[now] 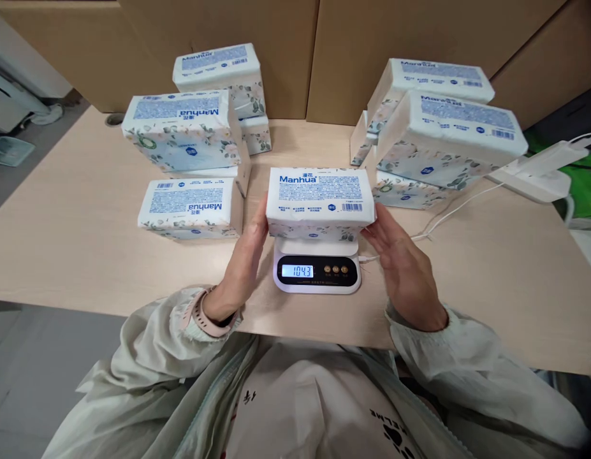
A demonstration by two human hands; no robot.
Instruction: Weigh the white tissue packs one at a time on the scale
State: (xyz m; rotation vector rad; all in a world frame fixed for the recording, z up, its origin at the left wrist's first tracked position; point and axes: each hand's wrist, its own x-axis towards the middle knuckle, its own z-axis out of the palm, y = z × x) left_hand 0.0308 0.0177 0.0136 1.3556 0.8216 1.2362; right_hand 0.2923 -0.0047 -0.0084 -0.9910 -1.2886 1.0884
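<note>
A white pack of tissues (pixel 320 197) with blue print and a floral side sits on the platform of a digital kitchen scale (pixel 280 280) in the middle of the table. My left hand (pixel 242 261) lies along the pack's left side, its fingers mostly hidden behind the edge. On the right side my right hand (pixel 404 264) touches the pack near its lower corner, fingers extended. Between them the two hands hold the pack. The scale's lit display (pixel 298 271) shows the digits 1043; any decimal point is hard to make out.
More tissue packs (pixel 180 127) stand stacked at the left, with a single pack (pixel 190 204) in front. Another stack of packs (pixel 448 137) is at the right. Behind them rise cardboard boxes (pixel 257 57). A white cable (pixel 448 220) runs from the scale towards a power strip (pixel 539 172).
</note>
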